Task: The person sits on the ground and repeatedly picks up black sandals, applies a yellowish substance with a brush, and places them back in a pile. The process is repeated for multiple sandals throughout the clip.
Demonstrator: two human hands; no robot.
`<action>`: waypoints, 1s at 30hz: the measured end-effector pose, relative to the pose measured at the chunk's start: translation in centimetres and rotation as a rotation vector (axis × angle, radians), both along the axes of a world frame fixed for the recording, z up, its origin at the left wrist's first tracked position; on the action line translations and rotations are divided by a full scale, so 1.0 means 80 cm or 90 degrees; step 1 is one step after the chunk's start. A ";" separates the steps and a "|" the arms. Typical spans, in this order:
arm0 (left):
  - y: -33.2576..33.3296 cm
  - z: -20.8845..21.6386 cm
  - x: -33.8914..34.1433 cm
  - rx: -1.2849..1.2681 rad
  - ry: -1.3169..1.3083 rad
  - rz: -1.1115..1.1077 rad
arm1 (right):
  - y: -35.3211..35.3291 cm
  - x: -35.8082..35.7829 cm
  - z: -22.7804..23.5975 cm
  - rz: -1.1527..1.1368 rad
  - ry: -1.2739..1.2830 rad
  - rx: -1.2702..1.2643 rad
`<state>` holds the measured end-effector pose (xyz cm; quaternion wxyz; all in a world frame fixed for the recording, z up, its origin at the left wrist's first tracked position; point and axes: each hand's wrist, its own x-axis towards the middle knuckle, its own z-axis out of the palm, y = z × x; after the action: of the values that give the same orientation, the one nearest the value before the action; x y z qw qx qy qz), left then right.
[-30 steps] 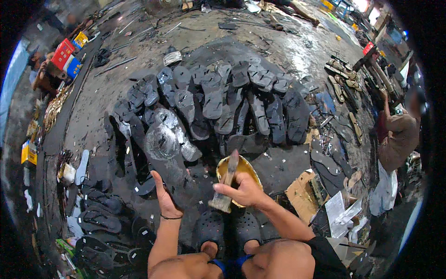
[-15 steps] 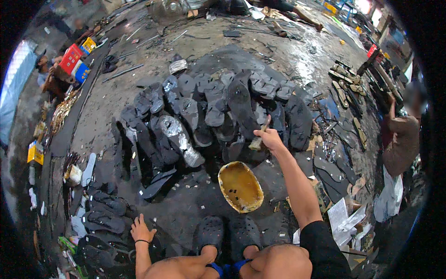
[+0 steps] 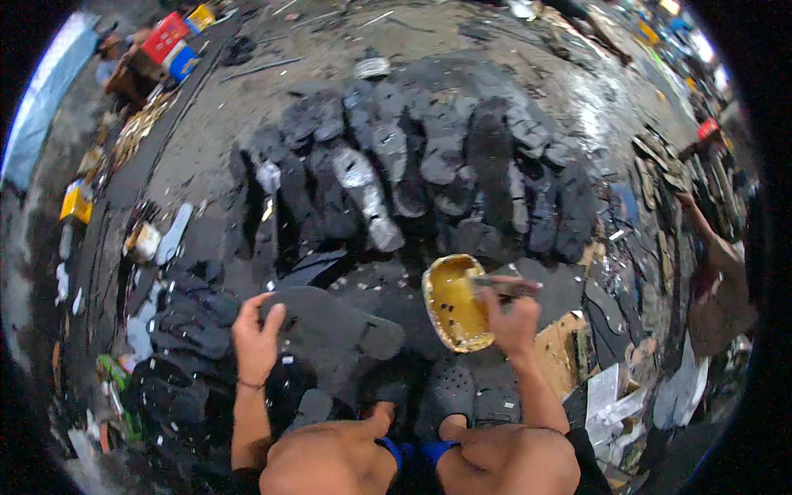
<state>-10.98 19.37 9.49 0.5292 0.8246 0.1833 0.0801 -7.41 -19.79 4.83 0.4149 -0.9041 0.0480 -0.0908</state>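
My left hand (image 3: 257,337) grips the heel end of a dark grey shoe sole (image 3: 338,320), thumb on top, held flat above the ground. In my right hand (image 3: 515,323) is a brush (image 3: 516,287), blurred by motion, its bristle end over the right side of an oval basin (image 3: 435,320). Thick yellow-brown liquid (image 3: 452,289) with a few dark specks fills part of that basin, and its rim is crusted. Beyond lies a broad row of overlapping dark soles (image 3: 488,165); one of them, a shiny silvery sole (image 3: 368,195), stands out.
Dark sandals (image 3: 194,318) are heaped at my left. On the right lie cardboard (image 3: 559,351), papers (image 3: 606,396) and loose sole pieces. My clogs (image 3: 452,392) are just below the basin. A co-worker (image 3: 718,289) sits at far right; another person is at upper left near crates (image 3: 165,37).
My left hand has risen from the ground by the sandals and now holds a sole. My right hand has come back from the sole row to the basin with the brush. The view has shifted.
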 end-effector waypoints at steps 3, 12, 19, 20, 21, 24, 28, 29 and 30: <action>0.009 -0.070 -0.007 0.013 0.207 -0.098 | -0.028 -0.024 0.010 0.082 0.166 -0.095; -0.028 -0.152 0.041 0.291 0.110 -0.264 | -0.015 -0.059 0.016 0.126 0.331 -0.180; -0.056 -0.163 -0.094 0.184 0.216 -0.128 | -0.027 -0.079 -0.005 0.042 0.239 -0.058; -0.068 -0.141 -0.092 0.193 0.150 -0.097 | -0.027 -0.078 -0.001 0.059 0.280 -0.109; -0.079 -0.130 -0.092 0.202 0.083 -0.067 | -0.027 -0.076 0.006 0.076 0.322 -0.161; -0.086 -0.127 -0.102 0.217 0.124 -0.009 | -0.028 -0.077 0.009 0.084 0.321 -0.172; -0.105 -0.171 -0.107 0.185 0.092 -0.186 | -0.046 -0.085 0.012 0.084 0.416 -0.176; -0.104 -0.176 -0.107 0.190 0.091 -0.268 | -0.045 -0.082 0.013 0.099 0.386 -0.082; -0.109 -0.174 -0.099 0.096 0.115 -0.310 | -0.044 -0.076 0.020 0.111 0.358 0.010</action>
<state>-18.90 10.66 -4.43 0.4512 0.8854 0.0197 -0.1100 -13.50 -23.34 6.40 0.3984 -0.8914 0.0837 0.1994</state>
